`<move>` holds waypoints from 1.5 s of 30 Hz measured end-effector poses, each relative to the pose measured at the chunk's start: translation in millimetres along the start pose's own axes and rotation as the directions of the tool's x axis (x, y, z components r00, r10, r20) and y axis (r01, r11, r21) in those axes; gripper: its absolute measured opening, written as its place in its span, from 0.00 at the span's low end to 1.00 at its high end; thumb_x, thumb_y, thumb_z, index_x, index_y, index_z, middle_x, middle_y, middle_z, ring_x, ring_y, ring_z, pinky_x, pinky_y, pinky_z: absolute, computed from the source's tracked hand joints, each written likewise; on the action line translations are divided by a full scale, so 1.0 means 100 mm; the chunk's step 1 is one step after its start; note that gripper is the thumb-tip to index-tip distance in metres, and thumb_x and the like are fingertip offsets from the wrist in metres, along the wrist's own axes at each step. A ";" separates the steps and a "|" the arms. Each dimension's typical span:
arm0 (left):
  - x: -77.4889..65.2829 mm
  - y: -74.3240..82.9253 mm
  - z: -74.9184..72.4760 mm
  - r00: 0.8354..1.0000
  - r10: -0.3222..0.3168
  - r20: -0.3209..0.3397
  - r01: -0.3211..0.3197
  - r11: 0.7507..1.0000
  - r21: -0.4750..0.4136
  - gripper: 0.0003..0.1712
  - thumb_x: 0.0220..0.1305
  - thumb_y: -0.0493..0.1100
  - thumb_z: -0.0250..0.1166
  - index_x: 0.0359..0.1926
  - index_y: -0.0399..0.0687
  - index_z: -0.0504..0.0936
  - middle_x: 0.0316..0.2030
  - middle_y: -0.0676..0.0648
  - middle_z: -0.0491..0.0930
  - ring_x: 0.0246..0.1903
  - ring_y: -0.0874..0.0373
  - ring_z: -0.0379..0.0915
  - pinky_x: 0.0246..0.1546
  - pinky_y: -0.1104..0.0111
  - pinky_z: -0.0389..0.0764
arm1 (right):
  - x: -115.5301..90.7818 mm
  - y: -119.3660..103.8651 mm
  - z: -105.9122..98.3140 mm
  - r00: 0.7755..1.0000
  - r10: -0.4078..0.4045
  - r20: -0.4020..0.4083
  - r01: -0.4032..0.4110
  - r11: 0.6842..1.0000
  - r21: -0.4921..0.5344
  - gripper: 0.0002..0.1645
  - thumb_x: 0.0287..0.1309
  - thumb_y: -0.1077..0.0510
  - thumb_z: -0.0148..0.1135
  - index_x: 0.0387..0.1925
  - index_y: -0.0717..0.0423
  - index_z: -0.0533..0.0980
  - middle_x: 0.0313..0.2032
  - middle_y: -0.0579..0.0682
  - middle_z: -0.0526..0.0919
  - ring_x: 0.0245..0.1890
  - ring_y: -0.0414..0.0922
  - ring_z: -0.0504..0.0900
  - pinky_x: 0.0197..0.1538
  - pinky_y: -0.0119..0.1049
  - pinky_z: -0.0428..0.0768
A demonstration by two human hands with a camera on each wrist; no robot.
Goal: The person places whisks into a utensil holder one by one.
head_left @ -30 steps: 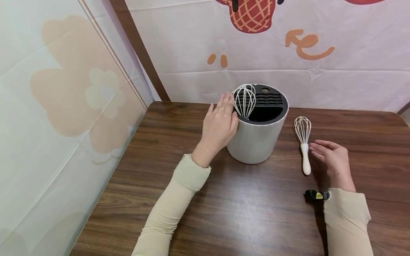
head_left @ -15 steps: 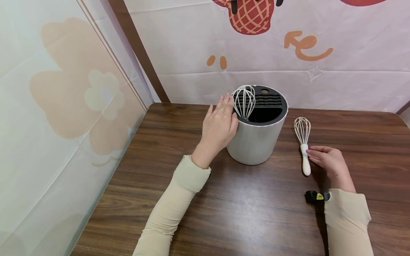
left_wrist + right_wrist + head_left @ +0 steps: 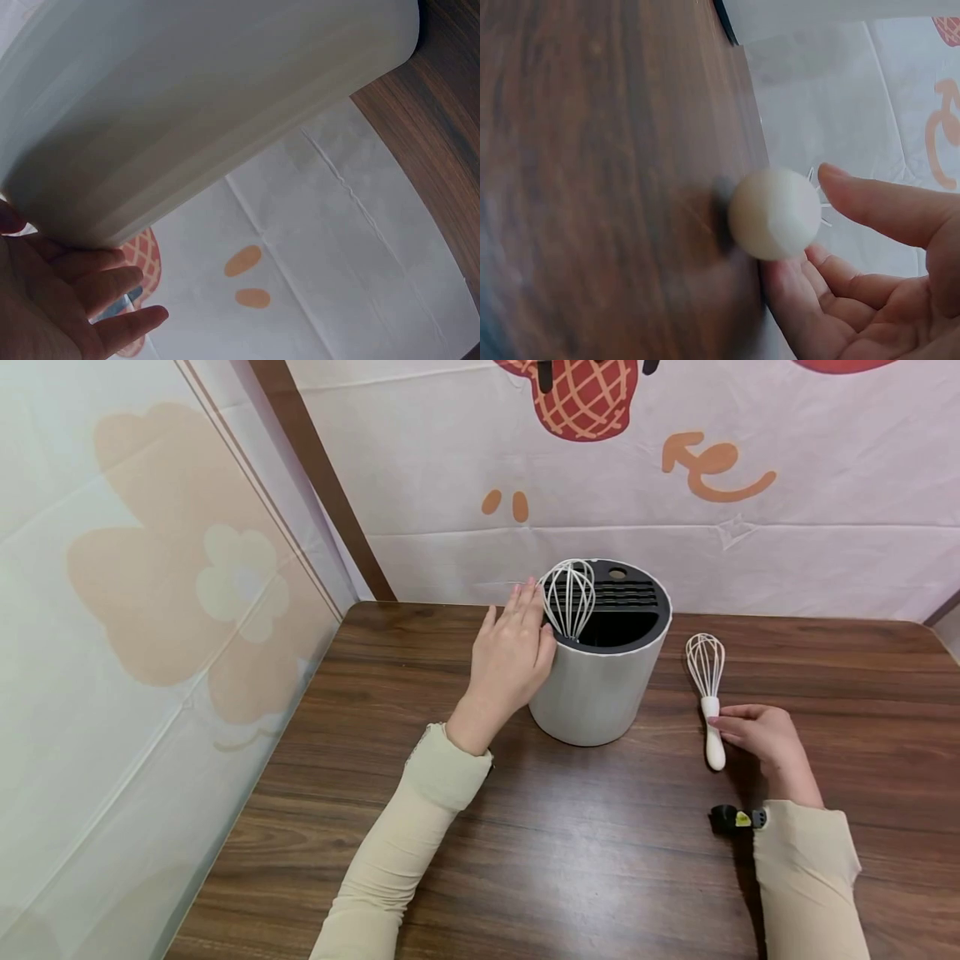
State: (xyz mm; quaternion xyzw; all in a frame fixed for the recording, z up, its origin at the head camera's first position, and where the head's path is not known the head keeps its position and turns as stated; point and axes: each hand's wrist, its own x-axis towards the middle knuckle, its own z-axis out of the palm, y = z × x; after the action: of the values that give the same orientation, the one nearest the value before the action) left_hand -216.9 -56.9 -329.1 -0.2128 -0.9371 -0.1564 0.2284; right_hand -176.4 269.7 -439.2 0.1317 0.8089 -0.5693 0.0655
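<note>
My left hand rests with its fingers extended against the left side and rim of a white cylindrical utensil holder. A balloon whisk stands in that holder, wires up, leaning toward the left rim; its handle is hidden inside. On the table right of the holder lies a smaller white whisk, wires pointing away. My right hand pinches its handle from the right, thumb on top. The right wrist view shows the rounded handle end near thumb and fingers. In the left wrist view, fingers spread beside the holder wall.
The holder has a black slotted top with a round hole and a wide dark opening in front. A brown wooden table lies beneath. Printed cloth hangs behind it and along the left. A black wrist strap piece juts from the right cuff.
My right hand has moved left and slightly down onto the small whisk's handle. The left hand stays at the holder, and the small whisk still lies on the table.
</note>
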 end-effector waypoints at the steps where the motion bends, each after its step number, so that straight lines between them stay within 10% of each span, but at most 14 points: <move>1: 0.00 0.00 0.00 1.000 0.000 0.001 0.000 1.000 -0.001 0.29 0.68 0.44 0.43 0.66 0.38 0.66 0.66 0.44 0.63 0.67 0.52 0.57 0.63 0.51 0.59 | -0.01 0.00 0.01 1.000 -0.001 -0.005 0.001 1.000 -0.027 0.28 0.57 0.60 0.62 0.51 0.81 0.69 0.28 0.37 0.75 0.25 0.25 0.77 0.32 0.24 0.79; 13: 0.01 -0.01 0.00 1.000 -0.004 0.006 0.005 1.000 -0.008 0.29 0.68 0.45 0.43 0.66 0.38 0.65 0.66 0.43 0.64 0.67 0.53 0.56 0.64 0.51 0.58 | -0.03 -0.02 0.03 1.000 -0.026 -0.012 0.024 0.984 -0.175 0.28 0.55 0.57 0.65 0.49 0.77 0.71 0.25 0.37 0.76 0.23 0.31 0.75 0.27 0.28 0.77; 23: 0.02 0.00 0.02 1.000 -0.001 0.006 0.001 1.000 -0.011 0.29 0.68 0.45 0.43 0.66 0.38 0.66 0.66 0.43 0.63 0.67 0.53 0.56 0.64 0.51 0.58 | 0.03 0.07 -0.09 0.994 0.052 0.095 -0.066 0.987 0.146 0.02 0.56 0.65 0.62 0.33 0.58 0.79 0.24 0.35 0.79 0.25 0.28 0.80 0.32 0.26 0.80; 31: 0.02 0.01 0.01 1.000 -0.003 0.010 0.003 1.000 -0.014 0.29 0.68 0.45 0.43 0.67 0.37 0.65 0.66 0.43 0.63 0.67 0.53 0.56 0.64 0.51 0.58 | 0.00 0.10 -0.19 0.980 0.045 0.193 -0.133 0.872 0.470 0.18 0.60 0.69 0.54 0.22 0.47 0.80 0.24 0.42 0.84 0.27 0.32 0.82 0.33 0.25 0.79; 45: 0.02 -0.01 0.01 1.000 -0.008 0.022 0.009 1.000 -0.012 0.29 0.68 0.45 0.43 0.67 0.37 0.64 0.67 0.43 0.62 0.67 0.53 0.55 0.64 0.52 0.57 | -0.01 0.09 -0.22 0.976 0.051 0.211 -0.153 0.850 0.504 0.16 0.59 0.67 0.58 0.23 0.48 0.84 0.27 0.42 0.85 0.29 0.33 0.82 0.33 0.26 0.79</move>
State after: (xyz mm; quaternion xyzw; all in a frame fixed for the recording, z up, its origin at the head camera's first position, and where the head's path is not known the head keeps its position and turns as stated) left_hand -219.1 -56.4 -329.5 -0.2119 -0.9394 -0.1607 0.2162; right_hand -171.5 292.8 -439.9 0.1324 0.6079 -0.7712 0.1349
